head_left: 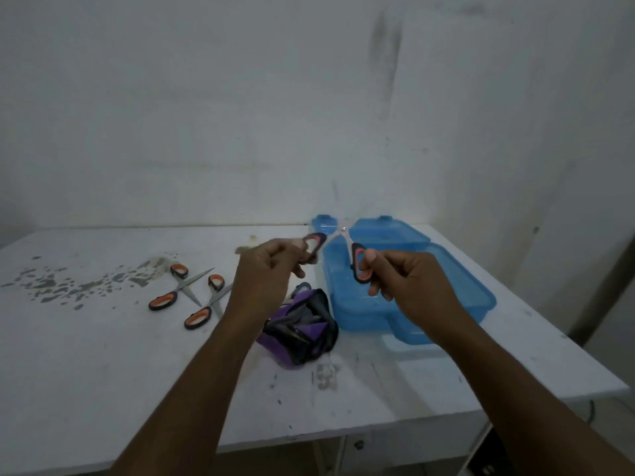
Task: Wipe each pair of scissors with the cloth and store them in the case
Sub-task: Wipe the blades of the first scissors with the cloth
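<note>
Over case [481, 298] | left hand [271, 266], right hand [409, 276] each grip one scissors [358, 253] handle | far end blurred, indistinct

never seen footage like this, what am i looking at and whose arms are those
There is no machine here. This is a single picture from a camera worn on a person's head, looking forward and down, so the two bare arms belong to the wearer. The left hand and the right hand each grip one handle of a pair of scissors, which is spread wide open above an open blue plastic case. On the white table, off to the left, lie two more pairs with orange and black handles, one beside the other. A crumpled purple and black cloth sits on the table between the arms, next to the case. The job is to wipe each pair with that cloth and put it in the case.
</note>
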